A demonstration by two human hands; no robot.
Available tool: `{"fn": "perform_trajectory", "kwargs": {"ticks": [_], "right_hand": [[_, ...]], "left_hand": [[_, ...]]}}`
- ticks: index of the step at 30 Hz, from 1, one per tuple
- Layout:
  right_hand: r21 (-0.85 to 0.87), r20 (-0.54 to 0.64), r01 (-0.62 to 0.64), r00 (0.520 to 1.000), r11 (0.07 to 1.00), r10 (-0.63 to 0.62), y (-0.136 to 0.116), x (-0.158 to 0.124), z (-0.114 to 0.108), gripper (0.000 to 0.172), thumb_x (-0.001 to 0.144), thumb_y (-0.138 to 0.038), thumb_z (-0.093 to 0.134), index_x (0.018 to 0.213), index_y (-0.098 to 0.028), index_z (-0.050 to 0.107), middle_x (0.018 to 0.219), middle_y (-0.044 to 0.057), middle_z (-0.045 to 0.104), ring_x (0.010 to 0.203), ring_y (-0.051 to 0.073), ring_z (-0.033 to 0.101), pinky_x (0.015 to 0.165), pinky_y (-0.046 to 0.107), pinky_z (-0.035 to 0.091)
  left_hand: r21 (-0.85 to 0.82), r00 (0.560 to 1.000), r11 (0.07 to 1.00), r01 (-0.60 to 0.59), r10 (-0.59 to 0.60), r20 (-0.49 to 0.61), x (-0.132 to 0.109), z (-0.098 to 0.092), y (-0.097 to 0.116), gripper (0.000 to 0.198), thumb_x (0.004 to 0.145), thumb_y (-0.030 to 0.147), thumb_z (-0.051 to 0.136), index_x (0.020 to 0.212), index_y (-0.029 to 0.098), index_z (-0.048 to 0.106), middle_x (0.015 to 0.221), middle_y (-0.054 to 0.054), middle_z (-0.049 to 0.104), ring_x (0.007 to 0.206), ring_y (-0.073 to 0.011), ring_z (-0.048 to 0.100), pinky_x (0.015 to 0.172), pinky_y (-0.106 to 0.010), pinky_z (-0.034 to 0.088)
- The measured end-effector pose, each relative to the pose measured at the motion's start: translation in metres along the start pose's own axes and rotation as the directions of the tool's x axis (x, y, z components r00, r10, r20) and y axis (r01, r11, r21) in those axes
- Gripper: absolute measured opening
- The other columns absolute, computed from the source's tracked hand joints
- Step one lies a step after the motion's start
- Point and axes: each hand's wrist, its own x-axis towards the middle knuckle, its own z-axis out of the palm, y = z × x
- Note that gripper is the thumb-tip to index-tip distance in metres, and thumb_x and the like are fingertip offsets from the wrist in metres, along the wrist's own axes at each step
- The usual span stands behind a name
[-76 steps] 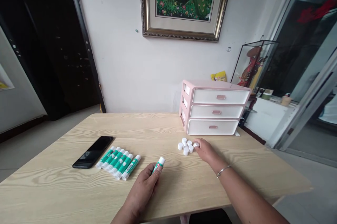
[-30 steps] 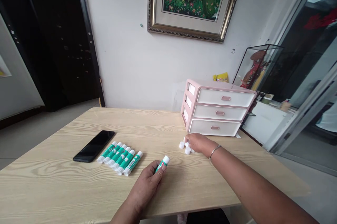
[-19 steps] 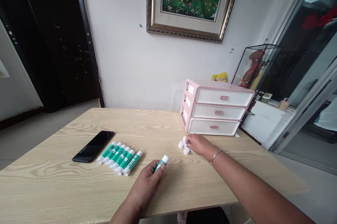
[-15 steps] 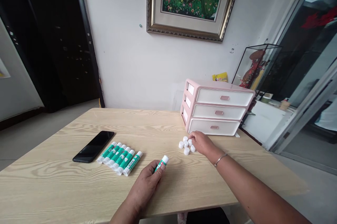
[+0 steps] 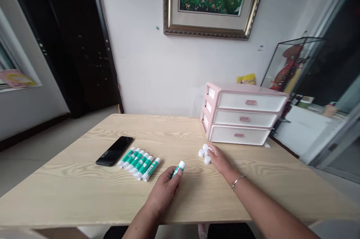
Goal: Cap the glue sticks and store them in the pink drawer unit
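Our hands are apart: our left hand [image 5: 163,194] grips a glue stick [image 5: 179,169], and our right hand [image 5: 221,164] touches the white caps [image 5: 201,153] (whether it holds one, we can't tell), near the row of sticks [image 5: 139,164].

Right hand [image 5: 221,161] moved further onto white caps [image 5: 201,153], covering more; fewer caps showing than before.

We can read no words on the green-and-white glue sticks [image 5: 144,166]. Their labels look too small and blurred to us.
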Motion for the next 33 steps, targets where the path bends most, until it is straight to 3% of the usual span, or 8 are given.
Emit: {"fn": "perform_trajectory", "kwargs": {"ticks": [4,8,13,18,20,23,28,33], "right_hand": [[0.112,-0.213,0.02,0.977,0.993,0.004,-0.006,-0.008,0.006,0.039,0.095,-0.035,0.038,0.125,-0.018,0.057,0.131,0.012,0.061,0.124,0.022,0.053,0.11,0.037,0.035],[0.148,-0.29,0.121,0.954,0.982,-0.074,-0.029,-0.029,0.001,0.035,0.094,-0.035,0.04,0.115,-0.019,0.062,0.124,0.012,0.065,0.12,0.025,0.055,0.107,0.04,0.04],[-0.007,-0.358,0.324,0.883,0.946,-0.305,-0.082,-0.057,-0.01,0.027,0.092,-0.026,0.042,0.105,-0.023,0.065,0.119,0.01,0.067,0.129,0.029,0.048,0.115,0.05,0.03],[0.111,-0.156,0.298,0.947,0.948,-0.279,-0.138,-0.082,0.008,0.03,0.091,-0.024,0.041,0.111,-0.023,0.065,0.111,0.011,0.07,0.11,0.027,0.061,0.104,0.047,0.042],[0.159,0.015,0.181,0.982,0.971,-0.186,-0.155,-0.09,0.021,0.036,0.092,-0.024,0.042,0.122,-0.02,0.061,0.11,0.012,0.07,0.102,0.025,0.064,0.096,0.041,0.048],[0.163,0.155,0.149,0.972,0.975,-0.174,-0.177,-0.097,0.036,0.045,0.093,-0.025,0.044,0.136,-0.019,0.054,0.114,0.012,0.068,0.106,0.025,0.062,0.095,0.037,0.046],[0.047,0.177,0.238,0.954,0.97,-0.243,-0.205,-0.09,0.048,0.051,0.095,-0.03,0.045,0.145,-0.022,0.047,0.126,0.013,0.062,0.117,0.03,0.054,0.102,0.042,0.039],[-0.058,0.144,0.284,0.951,0.957,-0.274,-0.216,-0.078,0.063,0.053,0.096,-0.048,0.043,0.143,-0.025,0.05,0.123,0.014,0.061,0.113,0.031,0.054,0.098,0.044,0.04]], "left_hand": [[0.289,0.973,0.951,-0.109,0.162,-0.165,-0.005,-0.004,0.003,0.045,0.095,0.055,0.044,0.115,0.019,0.062,0.097,-0.006,0.067,0.085,-0.0206,0.061,0.075,-0.029,0.046],[0.736,0.901,0.676,-0.028,0.336,-0.275,-0.01,-0.012,0.003,0.033,0.095,0.029,0.045,0.123,0.02,0.061,0.12,-0.013,0.065,0.115,-0.0297,0.056,0.096,-0.04,0.042],[0.909,0.894,0.406,0.096,0.367,-0.258,-0.009,-0.024,0.008,0.031,0.092,0.021,0.049,0.119,0.022,0.065,0.113,-0.01,0.068,0.109,-0.0303,0.055,0.094,-0.044,0.039],[0.918,0.87,0.382,0.109,0.411,-0.275,-0.012,-0.038,0.021,0.033,0.094,0.036,0.051,0.122,0.025,0.065,0.123,-0.01,0.064,0.118,-0.0311,0.049,0.097,-0.043,0.036],[0.899,0.834,0.401,0.178,0.423,-0.354,-0.011,-0.052,0.026,0.038,0.094,0.043,0.05,0.123,0.025,0.065,0.131,-0.011,0.061,0.126,-0.0331,0.044,0.102,-0.045,0.034],[0.818,0.778,0.44,0.372,0.333,-0.533,-0.003,-0.084,0.028,0.048,0.093,0.05,0.046,0.13,0.023,0.061,0.139,-0.014,0.055,0.131,-0.0366,0.04,0.104,-0.049,0.033],[0.71,0.763,0.457,0.535,0.1,-0.639,0.022,-0.136,0.016,0.065,0.091,0.06,0.036,0.141,0.021,0.05,0.15,-0.016,0.045,0.133,-0.0398,0.04,0.102,-0.057,0.036],[0.734,0.806,0.429,0.527,0.022,-0.591,0.037,-0.145,-0.002,0.07,0.089,0.065,0.034,0.144,0.024,0.046,0.147,-0.017,0.048,0.132,-0.0402,0.043,0.101,-0.059,0.034]]}}
